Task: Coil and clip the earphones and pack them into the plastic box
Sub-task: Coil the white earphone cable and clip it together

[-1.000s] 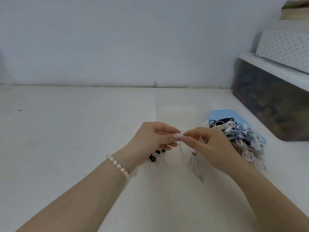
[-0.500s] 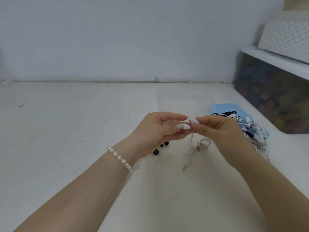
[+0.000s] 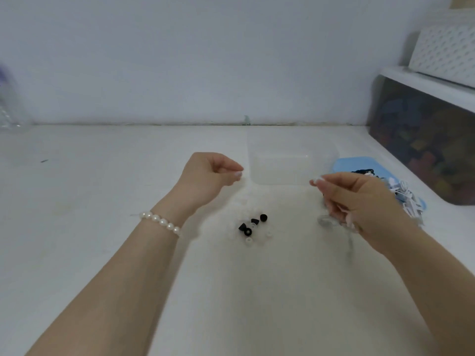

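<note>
white earphone pinched in right hand, apart from left hand.

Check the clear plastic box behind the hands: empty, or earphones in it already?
Looks empty. The clear plastic box shows only the white table through its walls; the earphones pile lies on the blue lid to its right.

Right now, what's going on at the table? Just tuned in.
A person is working on white earphones over a white table. The right hand pinches an earbud end, cord dangling below in a blur. The left hand is curled beside it; whether it holds anything is unclear. The clear plastic box sits behind, looking empty. A tangled earphone pile rests on a blue lid; loose ear tips lie between the arms.
</note>
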Demonstrator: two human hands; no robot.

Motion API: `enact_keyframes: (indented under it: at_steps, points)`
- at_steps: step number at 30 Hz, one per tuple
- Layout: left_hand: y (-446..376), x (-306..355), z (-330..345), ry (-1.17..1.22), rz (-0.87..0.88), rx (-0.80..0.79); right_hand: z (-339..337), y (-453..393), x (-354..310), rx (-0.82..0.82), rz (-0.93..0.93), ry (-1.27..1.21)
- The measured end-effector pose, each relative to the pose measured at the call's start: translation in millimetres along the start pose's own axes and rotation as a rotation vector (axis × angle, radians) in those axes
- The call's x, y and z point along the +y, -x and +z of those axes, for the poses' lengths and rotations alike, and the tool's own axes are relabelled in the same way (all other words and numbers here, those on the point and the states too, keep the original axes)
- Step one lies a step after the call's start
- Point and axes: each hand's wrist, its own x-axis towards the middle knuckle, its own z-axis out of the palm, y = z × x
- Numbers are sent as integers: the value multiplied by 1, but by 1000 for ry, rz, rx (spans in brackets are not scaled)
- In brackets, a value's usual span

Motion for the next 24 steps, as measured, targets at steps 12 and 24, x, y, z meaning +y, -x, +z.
enact_keyframes:
  at_steps: [12, 24]
  points:
    - [-6, -22, 14, -361, -36, -95, 18, -5, 16, 11, -250, 696]
    - [3, -13, 20, -412, 85, -186, 24, 0, 20, 20, -287, 752]
